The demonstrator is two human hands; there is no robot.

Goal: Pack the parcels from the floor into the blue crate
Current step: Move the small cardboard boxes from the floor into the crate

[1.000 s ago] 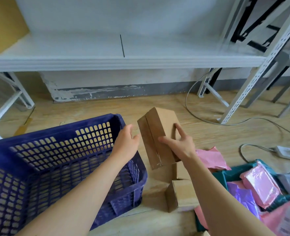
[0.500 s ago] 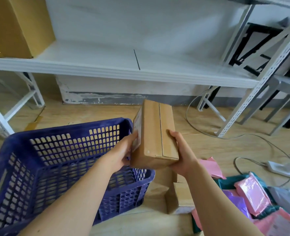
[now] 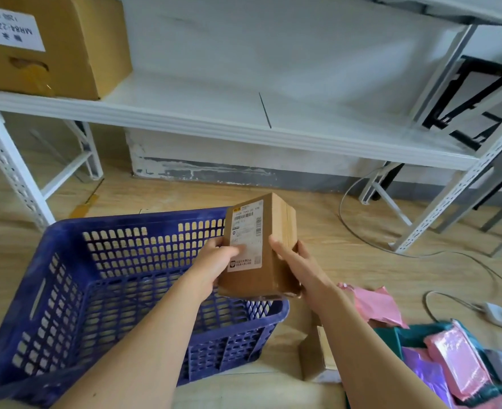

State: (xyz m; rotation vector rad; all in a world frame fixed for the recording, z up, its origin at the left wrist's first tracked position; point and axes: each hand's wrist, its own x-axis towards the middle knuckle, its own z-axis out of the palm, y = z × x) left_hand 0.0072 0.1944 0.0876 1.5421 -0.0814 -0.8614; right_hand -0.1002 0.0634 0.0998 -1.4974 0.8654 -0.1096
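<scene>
The fingers (image 3: 238, 250) of the left hand (image 3: 217, 261) pinched the labelled face of the cardboard parcel (image 3: 268, 231) while the right hand (image 3: 296, 264) gripped its opposite side. The parcel stood upright at centre frame, long axis vertical, over the right rim of the blue crate (image 3: 131, 221), whose open basin lay lower left, nearer the left hand

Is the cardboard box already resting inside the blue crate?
No, the left hand and right hand hold the cardboard box in the air above the blue crate's right edge.
</scene>
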